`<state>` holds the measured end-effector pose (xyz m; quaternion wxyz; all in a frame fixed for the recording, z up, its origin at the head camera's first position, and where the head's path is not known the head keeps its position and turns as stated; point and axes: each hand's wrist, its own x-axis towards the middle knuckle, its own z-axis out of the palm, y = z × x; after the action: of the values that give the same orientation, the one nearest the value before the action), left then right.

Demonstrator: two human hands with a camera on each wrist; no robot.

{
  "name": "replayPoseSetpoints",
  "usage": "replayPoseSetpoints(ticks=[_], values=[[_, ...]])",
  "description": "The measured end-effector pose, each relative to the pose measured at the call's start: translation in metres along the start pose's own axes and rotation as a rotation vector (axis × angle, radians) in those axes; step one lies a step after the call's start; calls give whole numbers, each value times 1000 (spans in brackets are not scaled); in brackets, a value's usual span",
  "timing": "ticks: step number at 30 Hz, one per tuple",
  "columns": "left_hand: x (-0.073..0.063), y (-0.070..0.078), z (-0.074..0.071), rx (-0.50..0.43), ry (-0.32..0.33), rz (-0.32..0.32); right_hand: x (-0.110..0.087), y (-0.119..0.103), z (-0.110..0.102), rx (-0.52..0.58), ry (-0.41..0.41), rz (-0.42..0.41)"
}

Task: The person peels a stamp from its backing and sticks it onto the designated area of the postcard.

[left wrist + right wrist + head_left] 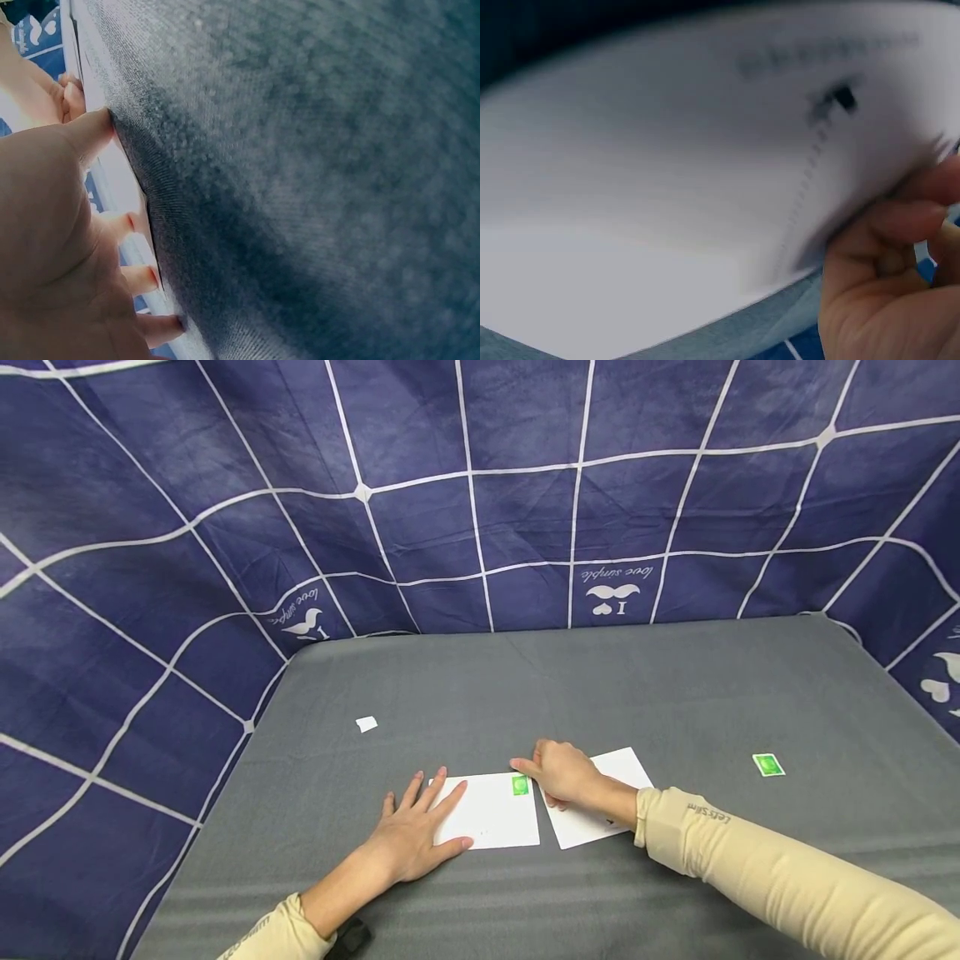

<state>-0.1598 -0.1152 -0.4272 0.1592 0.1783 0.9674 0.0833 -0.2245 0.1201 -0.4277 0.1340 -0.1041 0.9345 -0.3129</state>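
A white envelope (491, 818) lies flat on the grey cloth, with a green stamp (520, 785) at its top right corner. My left hand (412, 839) rests spread on its left part, thumb along the near edge. Just above the stamp, an extended digit of my right hand (566, 772) touches the envelope's top right corner. The other fingers of that hand are curled, with nothing visible in them. A second white envelope (626, 766) lies tilted beneath the right hand and wrist, partly hidden; the right wrist view shows blurred dark print on a white surface (615, 187).
Another green stamp (768, 765) lies on the grey cloth (570, 685) to the right. A small white piece of paper (366, 724) sits at the left, beyond the left hand. Blue curtains (420, 527) with white lines hang behind and at both sides.
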Motion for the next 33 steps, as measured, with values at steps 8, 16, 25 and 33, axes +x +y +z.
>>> replayPoseSetpoints(ticks=[8,16,25,33], values=[[-1,0,0,-12,7,14,1,-6,-9,-197,147,-71],[0,-1,-1,-18,4,14,-2,14,-1,-354,202,-244],[0,-2,0,-15,4,8,-2,18,4,-399,47,-173],[0,-2,1,-19,19,5,-1,18,4,-419,2,-141]])
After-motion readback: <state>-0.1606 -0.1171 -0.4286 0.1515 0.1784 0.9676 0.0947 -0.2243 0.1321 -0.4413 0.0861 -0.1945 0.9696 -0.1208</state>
